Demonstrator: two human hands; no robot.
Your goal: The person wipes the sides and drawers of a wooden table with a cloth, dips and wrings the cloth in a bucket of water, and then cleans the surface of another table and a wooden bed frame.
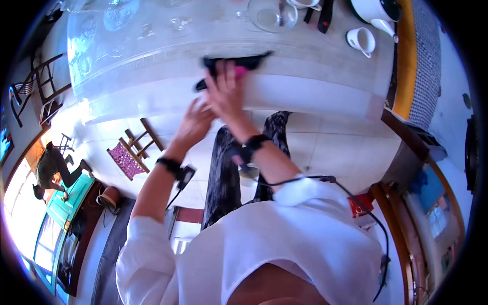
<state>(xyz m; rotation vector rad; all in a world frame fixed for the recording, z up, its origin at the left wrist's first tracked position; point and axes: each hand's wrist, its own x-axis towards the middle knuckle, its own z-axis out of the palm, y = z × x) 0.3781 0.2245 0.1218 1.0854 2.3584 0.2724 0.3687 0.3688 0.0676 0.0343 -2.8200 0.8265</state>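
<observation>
My right hand (226, 90) lies with its fingers stretched out over a black cloth (209, 63) with a bright pink patch (240, 71). The cloth is bunched on the near part of the covered table (315, 66), one corner pointing right, and is slightly blurred. My left hand (196, 121) is beside my right wrist at the table's front edge. Its fingers are partly extended, and nothing shows in them. Whether its fingertips touch the cloth or the table cover, I cannot tell. Both wrists wear black bands.
Toward the back right of the table are a clear glass cup (272, 15), a white cup (361, 40), a black-handled item (326, 18) and a white teapot (376, 11). A low stool (133, 152) stands on the floor to the left. Another person (53, 165) bends over farther left.
</observation>
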